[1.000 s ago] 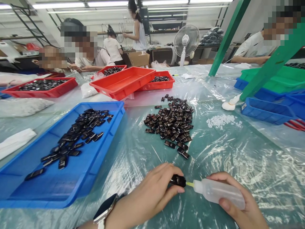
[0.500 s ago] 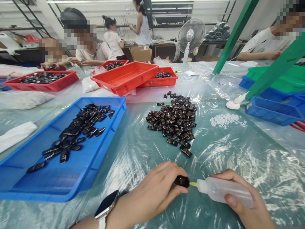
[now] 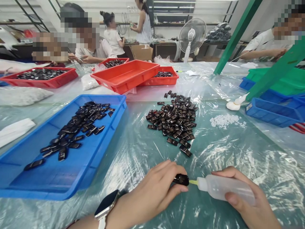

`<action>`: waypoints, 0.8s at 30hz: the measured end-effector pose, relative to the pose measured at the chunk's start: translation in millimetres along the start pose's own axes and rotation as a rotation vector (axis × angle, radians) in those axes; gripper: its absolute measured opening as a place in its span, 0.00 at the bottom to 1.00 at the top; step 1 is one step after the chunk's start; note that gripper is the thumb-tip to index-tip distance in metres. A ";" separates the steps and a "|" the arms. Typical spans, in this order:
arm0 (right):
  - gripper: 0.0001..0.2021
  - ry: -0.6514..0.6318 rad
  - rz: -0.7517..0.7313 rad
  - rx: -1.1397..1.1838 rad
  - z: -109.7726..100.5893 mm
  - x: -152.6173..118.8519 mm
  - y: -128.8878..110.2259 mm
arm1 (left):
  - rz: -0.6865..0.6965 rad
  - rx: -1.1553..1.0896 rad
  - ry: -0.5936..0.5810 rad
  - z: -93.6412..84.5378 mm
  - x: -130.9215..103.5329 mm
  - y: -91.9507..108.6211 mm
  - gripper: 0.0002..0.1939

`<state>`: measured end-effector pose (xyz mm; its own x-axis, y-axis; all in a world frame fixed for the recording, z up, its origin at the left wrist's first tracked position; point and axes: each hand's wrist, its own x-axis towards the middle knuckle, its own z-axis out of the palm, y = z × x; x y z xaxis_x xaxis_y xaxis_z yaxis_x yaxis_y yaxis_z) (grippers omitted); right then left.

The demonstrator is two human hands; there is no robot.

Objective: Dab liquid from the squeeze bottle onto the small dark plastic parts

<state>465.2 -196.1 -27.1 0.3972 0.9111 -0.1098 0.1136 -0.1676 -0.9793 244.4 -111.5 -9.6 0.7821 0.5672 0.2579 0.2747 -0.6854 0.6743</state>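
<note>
Here the black part sits pinched at the left hand fingertips.

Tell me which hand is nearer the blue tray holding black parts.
Left. The left hand lies just right of the blue tray, pinching a small black part; the right hand holds a squeeze bottle farther right.

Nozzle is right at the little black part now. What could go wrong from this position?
1. The left hand pinches the small black part by one end only, so a push from the yellow nozzle might twist it loose.
2. The right hand wraps the soft bottle; a hard squeeze may overflow onto the fingers or the plastic sheet.
3. The loose pile of black parts lies just ahead; a forward slip could scatter it.
</note>
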 end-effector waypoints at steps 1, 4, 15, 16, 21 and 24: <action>0.22 -0.002 -0.002 -0.006 -0.5 0.3 -0.9 | 0.004 0.001 0.006 0.3 -0.2 -0.1 0.11; 0.22 0.007 0.004 -0.026 -0.7 0.0 -4.9 | 0.022 0.004 0.019 0.9 -0.5 -0.5 0.11; 0.23 0.029 0.003 -0.104 0.9 0.5 -26.0 | 0.047 -0.002 0.053 1.0 -0.7 0.8 0.11; 0.23 0.026 0.001 -0.114 0.7 0.5 -26.6 | 0.049 -0.004 0.058 1.0 -0.7 1.1 0.11; 0.23 0.038 0.014 -0.116 1.1 -0.3 -26.7 | 0.039 -0.010 0.062 0.7 -0.5 1.7 0.11; 0.23 0.031 0.035 -0.102 1.1 -0.2 -26.9 | 0.032 -0.007 0.056 1.0 -0.5 1.3 0.11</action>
<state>461.1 -191.4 -0.9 0.4305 0.8922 -0.1367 0.1904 -0.2378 -0.9525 244.9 -113.1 -9.5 0.7580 0.5697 0.3177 0.2459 -0.7006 0.6698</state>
